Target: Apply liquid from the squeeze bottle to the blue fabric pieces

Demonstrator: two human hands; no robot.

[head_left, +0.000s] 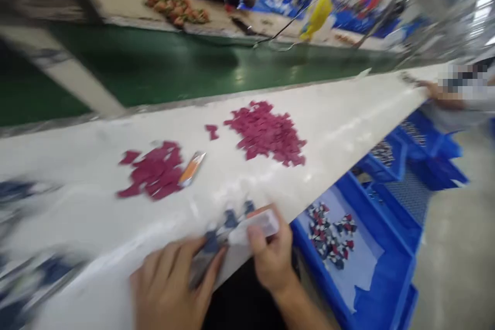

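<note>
white plastic strip [253,228] sits pinched in my right grip [270,258] at the near edge of the desk [348,118], my left grip [170,283] closed on its blurred dark end [204,260], so i judge i'm mid-assembly, needing steady alignment next.

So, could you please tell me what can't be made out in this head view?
- Left hand: what it holds is motion-blurred, partly under its fingers.
- Right hand: its whitish piece is smeared; type unclear.
- Blue blurs: streaked, cut by left edge.
- Small parts in blue bin: too small.
</note>
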